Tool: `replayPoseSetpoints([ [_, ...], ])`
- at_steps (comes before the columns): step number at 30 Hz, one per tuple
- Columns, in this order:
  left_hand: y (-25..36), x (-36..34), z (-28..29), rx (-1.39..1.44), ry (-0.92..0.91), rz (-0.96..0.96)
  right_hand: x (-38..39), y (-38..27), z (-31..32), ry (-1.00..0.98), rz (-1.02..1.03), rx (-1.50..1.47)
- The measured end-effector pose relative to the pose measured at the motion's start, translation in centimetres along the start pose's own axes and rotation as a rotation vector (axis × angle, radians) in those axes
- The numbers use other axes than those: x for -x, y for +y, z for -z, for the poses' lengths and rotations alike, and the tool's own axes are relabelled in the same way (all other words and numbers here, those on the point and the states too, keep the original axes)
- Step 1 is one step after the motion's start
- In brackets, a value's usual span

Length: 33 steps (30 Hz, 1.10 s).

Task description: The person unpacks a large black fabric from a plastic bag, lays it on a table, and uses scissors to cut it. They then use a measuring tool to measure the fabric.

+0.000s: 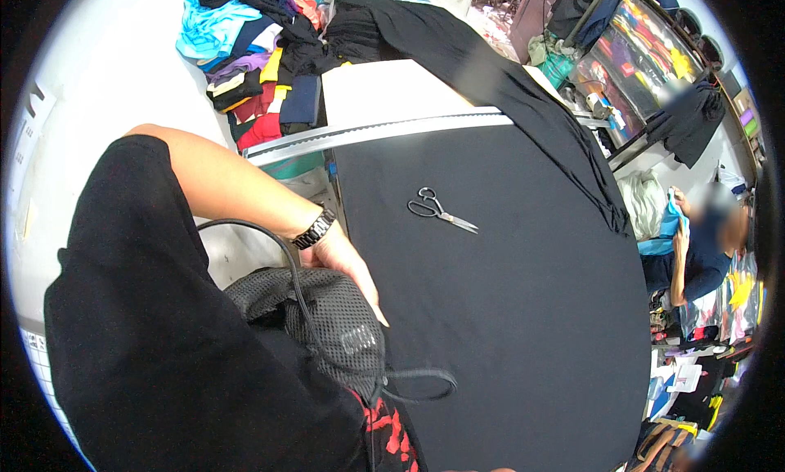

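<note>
one hand (pixel 343 263), one scissors (pixel 440 211), black cloth (pixel 523 308)

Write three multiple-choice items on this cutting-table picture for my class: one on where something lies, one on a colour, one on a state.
1. Where do the scissors lie?
A. On the black cloth spread on the table
B. In the left hand
C. On the pile of folded clothes

2. What colour is the long ruler across the far end of the cloth?
A. Red
B. White
C. Green

3. How is the left hand?
A. Clenched round the scissors
B. Fingers stretched out at the cloth's left edge, holding nothing that shows
C. Lifting the ruler

Answers: 1 A, the scissors rest alone on the black cloth, apart from the hand. 2 B, the strip is pale white against the black. 3 B, the fingers point along the edge beside a dark mesh bag; the right hand is out of view.
</note>
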State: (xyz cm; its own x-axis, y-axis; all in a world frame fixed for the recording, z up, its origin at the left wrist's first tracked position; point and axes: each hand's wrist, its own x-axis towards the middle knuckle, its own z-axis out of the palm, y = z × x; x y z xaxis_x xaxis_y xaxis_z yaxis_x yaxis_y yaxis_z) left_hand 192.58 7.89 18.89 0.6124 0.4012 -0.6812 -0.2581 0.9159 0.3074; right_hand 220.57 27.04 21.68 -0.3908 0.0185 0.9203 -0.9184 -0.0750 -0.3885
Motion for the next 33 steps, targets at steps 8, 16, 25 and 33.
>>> replayPoseSetpoints([
  [8,0.1,3.8,-1.0,-0.201,-0.150,-0.132,-1.0,0.9,-0.9,0.013,0.022,0.133],
  [16,-8.2,5.3,2.1,0.414,0.216,-0.230,-1.4,2.3,-0.4,0.015,0.045,0.170],
  [25,-6.5,5.0,2.2,0.229,0.155,-0.177,-2.1,3.1,-0.5,0.037,0.049,0.232],
  [33,-5.3,8.5,2.5,0.144,0.101,-0.278,-2.9,2.4,-0.7,0.063,0.088,0.283],
])
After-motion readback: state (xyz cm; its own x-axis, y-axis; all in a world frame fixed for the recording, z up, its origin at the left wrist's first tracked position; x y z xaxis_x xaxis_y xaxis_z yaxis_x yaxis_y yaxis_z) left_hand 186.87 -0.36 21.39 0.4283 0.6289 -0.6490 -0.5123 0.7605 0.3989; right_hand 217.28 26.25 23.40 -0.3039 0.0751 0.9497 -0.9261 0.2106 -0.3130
